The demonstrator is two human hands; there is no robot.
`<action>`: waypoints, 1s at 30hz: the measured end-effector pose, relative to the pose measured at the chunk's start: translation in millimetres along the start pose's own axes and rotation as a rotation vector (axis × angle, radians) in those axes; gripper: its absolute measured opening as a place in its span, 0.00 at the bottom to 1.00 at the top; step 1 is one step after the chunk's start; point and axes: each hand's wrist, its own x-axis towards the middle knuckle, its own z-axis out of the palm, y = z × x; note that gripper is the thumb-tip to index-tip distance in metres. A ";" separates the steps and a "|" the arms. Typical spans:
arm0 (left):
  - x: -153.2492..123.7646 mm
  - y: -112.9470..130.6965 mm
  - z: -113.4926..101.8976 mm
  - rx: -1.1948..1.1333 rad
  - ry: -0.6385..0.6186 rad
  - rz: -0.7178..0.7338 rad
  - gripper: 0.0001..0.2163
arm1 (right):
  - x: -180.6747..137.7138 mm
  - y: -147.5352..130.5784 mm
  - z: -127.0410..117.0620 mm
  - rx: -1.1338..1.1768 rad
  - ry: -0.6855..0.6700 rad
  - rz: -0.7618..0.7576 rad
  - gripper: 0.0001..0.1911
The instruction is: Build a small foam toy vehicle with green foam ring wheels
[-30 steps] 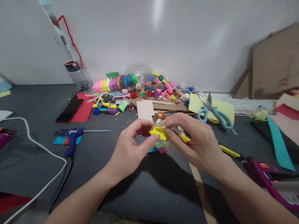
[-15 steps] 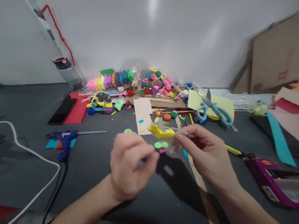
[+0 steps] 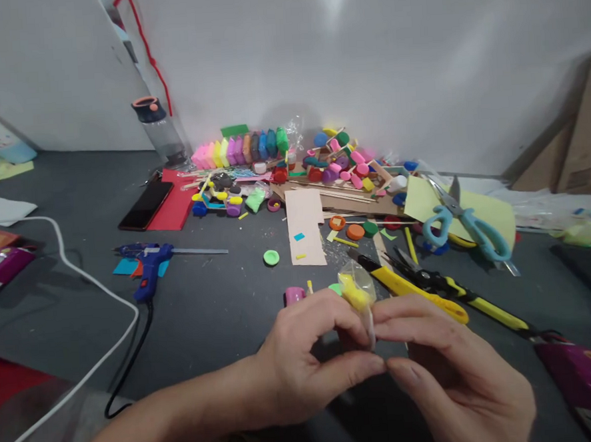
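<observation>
While the fingertips of your left hand (image 3: 304, 360) pinch the gathered, whitish neck of a small clear plastic bag (image 3: 365, 275) from one side, those of your right hand (image 3: 459, 364) close on it from the other, and your two thumbs come nearly tip to tip below. You have the bag just above the dark grey tabletop (image 3: 242, 324), its thin, crinkled film standing up beyond your fingers. Inside shows a soft, uneven lump of bright yellow clay (image 3: 355, 294), pressed towards the neck; its lower part is hidden by your fingers.

Just beyond your left knuckles stands a magenta rounded piece (image 3: 294, 296), with a thin yellow-tipped stick (image 3: 309, 287) beside it. Near your right hand lies a yellow-handled utility knife (image 3: 412, 287), next to black-and-yellow pliers (image 3: 481, 303). Farther out, you have a pale green disc (image 3: 271, 257) near a beige cardboard strip (image 3: 305, 220). Off to your left rests a blue glue gun (image 3: 150, 264); to your right, light-blue-handled scissors (image 3: 463, 219) lie across a pale yellow sheet (image 3: 419, 200).
</observation>
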 end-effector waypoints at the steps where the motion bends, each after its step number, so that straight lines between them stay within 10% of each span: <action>1: -0.5 0.1 -1.4 -0.044 -0.011 -0.051 0.05 | -0.2 -0.2 0.1 0.006 -0.006 0.000 0.09; 10: 1.4 7.7 -5.1 -0.270 -0.110 -0.347 0.09 | -2.8 -4.3 5.9 0.083 -0.024 0.072 0.12; 30: 2.6 11.5 -5.7 -0.352 -0.038 -0.500 0.07 | 8.6 -16.8 8.6 0.065 0.020 0.165 0.07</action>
